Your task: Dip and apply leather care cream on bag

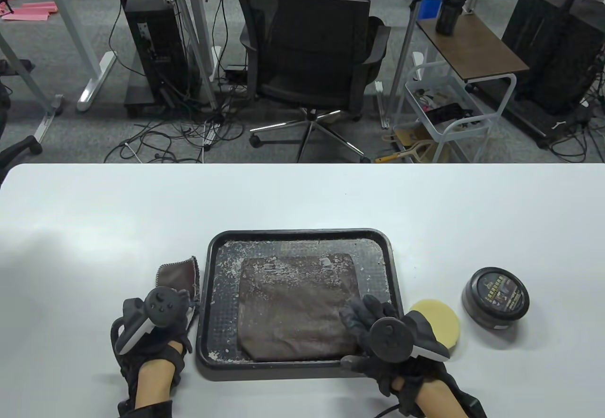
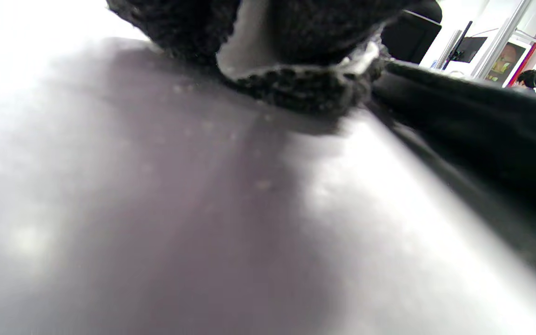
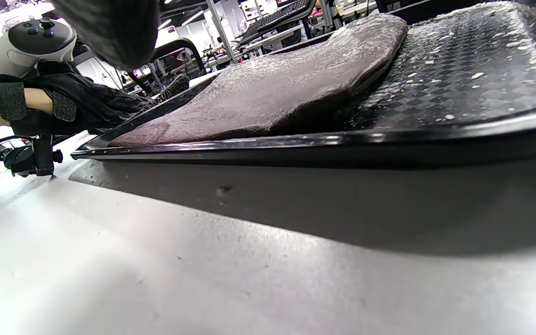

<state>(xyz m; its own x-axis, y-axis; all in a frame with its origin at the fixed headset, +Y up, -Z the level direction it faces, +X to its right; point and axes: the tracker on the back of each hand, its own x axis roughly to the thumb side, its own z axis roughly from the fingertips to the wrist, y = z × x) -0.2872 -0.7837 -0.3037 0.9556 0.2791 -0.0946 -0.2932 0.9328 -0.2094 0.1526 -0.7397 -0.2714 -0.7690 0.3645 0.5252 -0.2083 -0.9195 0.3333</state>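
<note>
A flat brown leather bag (image 1: 295,309) lies in a black tray (image 1: 302,238) speckled with dried cream. My right hand (image 1: 373,328) rests over the tray's near right corner: fingers spread on the bag's corner, thumb at the near rim. It holds nothing. A round yellow sponge (image 1: 439,321) lies just right of that hand, and the dark cream tin (image 1: 495,297) stands beyond it with its lid on. My left hand (image 1: 182,316) lies on the table against the tray's left rim, at the near edge of a brown cloth (image 1: 177,274). The right wrist view shows the bag (image 3: 272,93) and the left hand (image 3: 86,109) lying flat.
Wide white tabletop (image 1: 142,210) stretches behind and to both sides of the tray. Beyond the far edge stand an office chair (image 1: 312,49), a small trolley (image 1: 449,115) and desks with cables on the floor.
</note>
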